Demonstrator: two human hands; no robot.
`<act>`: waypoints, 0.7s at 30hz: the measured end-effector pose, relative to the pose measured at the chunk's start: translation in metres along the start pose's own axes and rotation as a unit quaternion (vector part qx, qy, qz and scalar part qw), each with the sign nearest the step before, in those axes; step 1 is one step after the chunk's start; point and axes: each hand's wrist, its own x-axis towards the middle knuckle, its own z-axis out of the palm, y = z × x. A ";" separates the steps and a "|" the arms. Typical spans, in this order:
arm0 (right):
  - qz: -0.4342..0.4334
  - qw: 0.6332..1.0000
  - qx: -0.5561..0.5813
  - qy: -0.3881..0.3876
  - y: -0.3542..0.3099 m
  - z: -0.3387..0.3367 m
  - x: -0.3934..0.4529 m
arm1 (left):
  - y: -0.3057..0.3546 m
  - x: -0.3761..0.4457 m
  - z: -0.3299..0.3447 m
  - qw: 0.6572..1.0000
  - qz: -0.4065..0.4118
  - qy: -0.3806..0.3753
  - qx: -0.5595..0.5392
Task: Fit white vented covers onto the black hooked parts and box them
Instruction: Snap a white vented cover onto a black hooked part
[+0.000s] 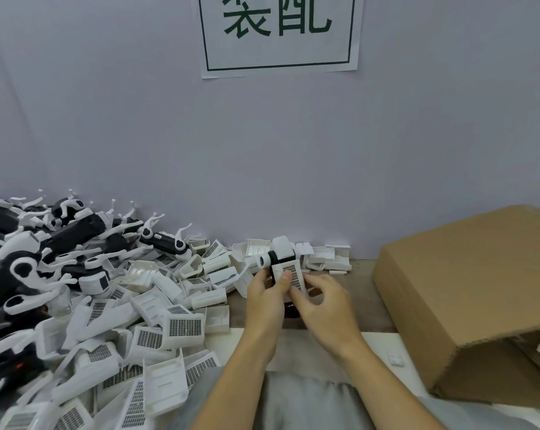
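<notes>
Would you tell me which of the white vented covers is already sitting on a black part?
The white vented cover held between the left hand and right hand; it sits on a black hooked part, while the others lie loose in the pile.

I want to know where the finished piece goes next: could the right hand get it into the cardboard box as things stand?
Probably yes. The right hand is beside the cardboard box, nothing lying between them. But the box's flap leans over its opening, which faces the near right corner, so the hand would likely have to go in under the flap.
</notes>
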 end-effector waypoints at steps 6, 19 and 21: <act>0.109 0.964 0.243 -0.021 -0.007 -0.006 0.003 | -0.004 0.000 0.003 0.999 0.002 -0.053 0.007; 0.108 0.976 0.185 0.043 -0.001 0.000 0.006 | -0.004 -0.001 0.004 0.994 0.049 -0.023 0.090; 0.104 0.973 0.200 0.046 -0.001 0.001 0.006 | -0.004 -0.002 0.005 0.997 0.012 -0.054 0.056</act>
